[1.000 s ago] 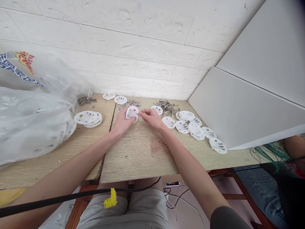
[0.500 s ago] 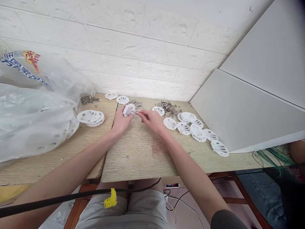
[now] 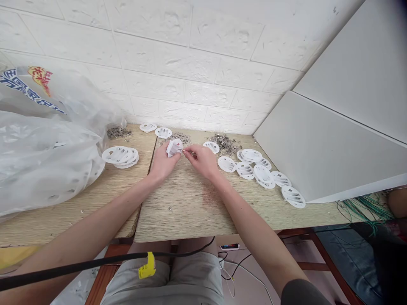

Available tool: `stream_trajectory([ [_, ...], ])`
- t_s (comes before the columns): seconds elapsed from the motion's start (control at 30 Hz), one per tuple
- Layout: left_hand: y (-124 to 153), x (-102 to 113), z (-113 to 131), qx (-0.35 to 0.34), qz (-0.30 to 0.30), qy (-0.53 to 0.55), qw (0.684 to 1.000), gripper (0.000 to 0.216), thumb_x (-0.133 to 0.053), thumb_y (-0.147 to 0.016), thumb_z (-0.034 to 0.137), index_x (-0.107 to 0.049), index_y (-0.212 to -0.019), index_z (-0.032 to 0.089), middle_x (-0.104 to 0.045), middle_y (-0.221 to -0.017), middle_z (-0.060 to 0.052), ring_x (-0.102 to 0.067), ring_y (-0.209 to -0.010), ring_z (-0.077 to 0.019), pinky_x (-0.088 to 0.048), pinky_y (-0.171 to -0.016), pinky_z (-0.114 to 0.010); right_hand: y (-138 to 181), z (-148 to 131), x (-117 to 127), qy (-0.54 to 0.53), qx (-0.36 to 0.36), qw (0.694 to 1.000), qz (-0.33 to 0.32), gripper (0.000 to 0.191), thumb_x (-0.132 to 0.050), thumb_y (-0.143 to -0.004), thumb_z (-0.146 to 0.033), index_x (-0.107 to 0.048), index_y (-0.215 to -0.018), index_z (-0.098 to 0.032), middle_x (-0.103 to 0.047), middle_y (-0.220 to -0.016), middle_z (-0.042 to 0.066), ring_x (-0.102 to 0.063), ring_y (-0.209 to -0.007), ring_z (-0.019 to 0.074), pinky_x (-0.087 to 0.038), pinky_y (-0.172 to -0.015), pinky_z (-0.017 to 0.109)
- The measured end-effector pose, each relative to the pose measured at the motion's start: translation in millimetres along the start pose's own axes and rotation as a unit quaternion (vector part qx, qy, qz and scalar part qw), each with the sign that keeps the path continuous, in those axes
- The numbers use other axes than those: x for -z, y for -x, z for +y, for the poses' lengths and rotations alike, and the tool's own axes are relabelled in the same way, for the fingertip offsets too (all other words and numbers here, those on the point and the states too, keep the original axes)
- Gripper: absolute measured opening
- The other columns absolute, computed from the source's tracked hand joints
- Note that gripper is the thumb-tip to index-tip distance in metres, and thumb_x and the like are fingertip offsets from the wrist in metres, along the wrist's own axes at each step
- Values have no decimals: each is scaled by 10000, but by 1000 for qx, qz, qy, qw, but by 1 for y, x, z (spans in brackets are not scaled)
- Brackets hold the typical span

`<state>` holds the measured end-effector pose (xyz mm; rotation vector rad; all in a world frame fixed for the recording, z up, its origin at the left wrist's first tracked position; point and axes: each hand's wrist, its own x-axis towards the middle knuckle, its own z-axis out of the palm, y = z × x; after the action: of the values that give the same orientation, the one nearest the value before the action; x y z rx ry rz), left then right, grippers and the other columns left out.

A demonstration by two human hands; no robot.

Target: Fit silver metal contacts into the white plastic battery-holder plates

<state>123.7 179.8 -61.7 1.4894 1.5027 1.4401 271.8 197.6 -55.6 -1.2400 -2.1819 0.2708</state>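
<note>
My left hand (image 3: 162,163) holds a round white slotted plastic disc (image 3: 174,147) tilted up above the wooden table (image 3: 187,203). My right hand (image 3: 200,160) pinches a tiny metal piece against the disc's right edge; the piece is too small to make out. Behind the hands lie two heaps of small grey metal bits (image 3: 225,143). To the right of my right hand lies a row of several similar white discs (image 3: 260,171). A short stack of discs (image 3: 121,156) rests to the left of my left hand.
A big clear plastic bag (image 3: 41,144) full of discs fills the table's left side. A grey panel (image 3: 333,140) slants over the right end. White brick wall behind. A black cable with a yellow tag (image 3: 146,266) crosses my lap. Green wires (image 3: 362,207) hang at the right.
The disc has been tipped from lying flat toward me to standing on edge in my left hand. My right fingers drew closer to its rim.
</note>
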Motion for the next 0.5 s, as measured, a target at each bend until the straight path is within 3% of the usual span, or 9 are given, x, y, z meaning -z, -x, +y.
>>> stream_trajectory([
  [0.5, -1, 0, -7, -6, -5, 1, 1000, 105, -609, -676, 189, -575, -775, 193, -602, -708, -4, -546, -637, -164, -436, -595, -300, 1, 0, 1, -15, 11, 1000, 6, 186, -540, -938, -278, -707, -955, -197, -731, -932, 27, -620, -768, 145, -380, -660, 253],
])
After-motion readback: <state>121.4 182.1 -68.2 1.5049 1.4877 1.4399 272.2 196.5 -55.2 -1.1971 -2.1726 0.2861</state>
